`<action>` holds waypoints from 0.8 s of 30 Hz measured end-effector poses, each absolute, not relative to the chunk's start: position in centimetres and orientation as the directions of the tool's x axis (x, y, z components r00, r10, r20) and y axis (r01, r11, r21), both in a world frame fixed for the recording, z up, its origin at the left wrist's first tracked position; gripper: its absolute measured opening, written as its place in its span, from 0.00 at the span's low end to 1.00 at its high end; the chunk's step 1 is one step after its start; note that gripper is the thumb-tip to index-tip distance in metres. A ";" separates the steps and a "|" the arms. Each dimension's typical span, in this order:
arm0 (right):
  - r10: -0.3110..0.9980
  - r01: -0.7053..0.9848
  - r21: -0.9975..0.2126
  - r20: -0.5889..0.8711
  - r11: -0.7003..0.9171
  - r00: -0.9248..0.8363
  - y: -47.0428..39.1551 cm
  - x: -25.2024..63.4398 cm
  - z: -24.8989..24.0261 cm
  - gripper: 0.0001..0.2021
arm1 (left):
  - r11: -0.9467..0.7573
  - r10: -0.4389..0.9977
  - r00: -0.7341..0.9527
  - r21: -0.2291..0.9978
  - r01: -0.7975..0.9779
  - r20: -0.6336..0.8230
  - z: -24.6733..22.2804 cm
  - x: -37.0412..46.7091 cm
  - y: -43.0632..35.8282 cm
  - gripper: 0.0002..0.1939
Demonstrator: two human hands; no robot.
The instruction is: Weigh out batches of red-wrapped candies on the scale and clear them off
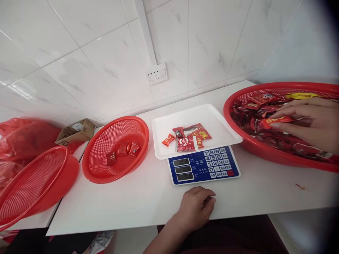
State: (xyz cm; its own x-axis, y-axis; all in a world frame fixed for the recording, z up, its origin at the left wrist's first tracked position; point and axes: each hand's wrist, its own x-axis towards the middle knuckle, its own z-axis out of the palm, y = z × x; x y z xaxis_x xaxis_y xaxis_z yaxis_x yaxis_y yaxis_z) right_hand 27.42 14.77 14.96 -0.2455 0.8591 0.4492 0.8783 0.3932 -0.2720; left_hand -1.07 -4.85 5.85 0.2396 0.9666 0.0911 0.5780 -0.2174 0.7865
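Note:
My right hand [316,116] pinches a red wrapped candy [277,121] between thumb and fingers, over the large red basket [238,143] full of wrapped candies. Near the table's front edge rests my left hand [196,206], loosely curled with nothing visible in it. Just beyond it stands a blue and white digital scale [197,169] with lit displays and a keypad. On its white tray [169,121] lie several red candy packets [185,144] and a small orange-red candy [168,140].
Left of the scale, a smaller red basket [92,148] holds several candies [122,149]. Another red basket [39,180] stands tilted at the far left, near red plastic bags [23,137] and a cardboard box [75,132]. A power socket [157,73] is on the tiled wall.

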 end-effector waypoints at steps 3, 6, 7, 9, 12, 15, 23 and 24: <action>0.845 0.840 -0.295 0.441 0.455 -0.303 12.7 23.5 16.7 0.18 | -0.214 0.967 0.240 0.788 0.577 0.087 5.8 -1.1 -4.8 0.11; 0.846 0.758 -0.397 0.372 0.517 -0.382 11.7 19.7 17.5 0.12 | -0.201 0.970 0.229 0.793 0.575 0.079 5.7 -1.1 -4.9 0.11; 0.846 0.721 -0.449 0.352 0.527 -0.400 11.6 18.6 17.5 0.11 | -0.196 0.971 0.224 0.797 0.572 0.078 5.7 -1.1 -5.0 0.11; 0.858 0.649 -0.562 0.303 0.513 -0.415 11.6 17.0 17.2 0.12 | -0.188 0.973 0.217 0.804 0.565 0.076 5.6 -1.0 -5.0 0.11; 0.867 0.595 -0.641 0.265 0.485 -0.421 11.8 15.9 16.6 0.14 | -0.182 0.974 0.213 0.812 0.555 0.073 5.6 -1.0 -5.1 0.11; 0.849 0.596 -0.608 0.327 0.525 -0.415 11.3 16.2 16.0 0.14 | -0.192 0.972 0.220 0.806 0.560 0.079 5.7 -1.1 -5.0 0.11; 0.960 0.584 -0.770 0.135 0.258 -0.247 5.7 18.4 11.5 0.15 | -0.244 0.961 0.253 0.781 0.575 0.114 5.5 -1.1 -4.8 0.10; 0.962 0.565 -0.793 0.093 0.228 -0.258 4.7 18.4 10.5 0.16 | -0.247 0.959 0.259 0.779 0.577 0.112 5.5 -1.1 -4.8 0.10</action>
